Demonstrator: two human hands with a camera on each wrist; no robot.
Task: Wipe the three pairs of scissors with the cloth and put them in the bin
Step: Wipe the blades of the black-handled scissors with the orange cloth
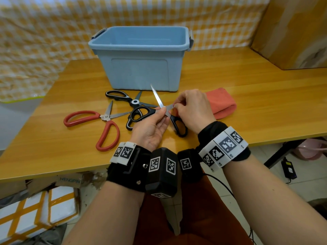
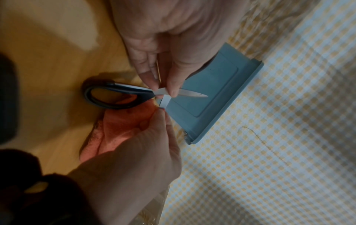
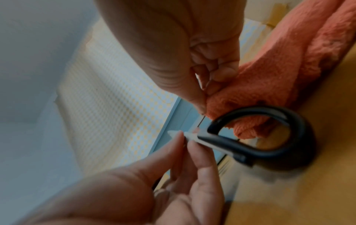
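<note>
**A:** Where do the black-handled steel scissors point(image 1: 163, 110) sit against your fingers?

**B:** You hold them open in an X, low over the table. Your left hand point(image 1: 150, 128) pinches one blade near the pivot between thumb and fingertips point(image 2: 154, 82), palm up. Your right hand point(image 1: 192, 110) pinches the other blade, fingers curled tight. One black loop point(image 3: 269, 137) hangs down towards you, below your right hand; the other lies to the left of your left thumb. The free blade tip points up at the bin.

**A:** And the cloth?

**B:** The folded coral-orange terry cloth point(image 1: 221, 103) lies on the table just behind your right hand. In the right wrist view it seems to touch your curled fingers, but whether you grip it I cannot tell.

**A:** The other two pairs?

**B:** The red-handled scissors point(image 1: 99, 122) lie open at your left. The black-and-white-handled kitchen scissors point(image 1: 131, 103) lie open between them and the bin, one loop tucked under the pair you hold.

**A:** What is around you?

**B:** The pale blue plastic bin point(image 1: 141, 57) stands open-topped behind the scissors on the wooden table point(image 1: 247, 96). A yellow-and-white checked cloth point(image 1: 44, 41) hangs behind it, and a brown cardboard box point(image 1: 292, 32) sits on the table at your far right.
</note>
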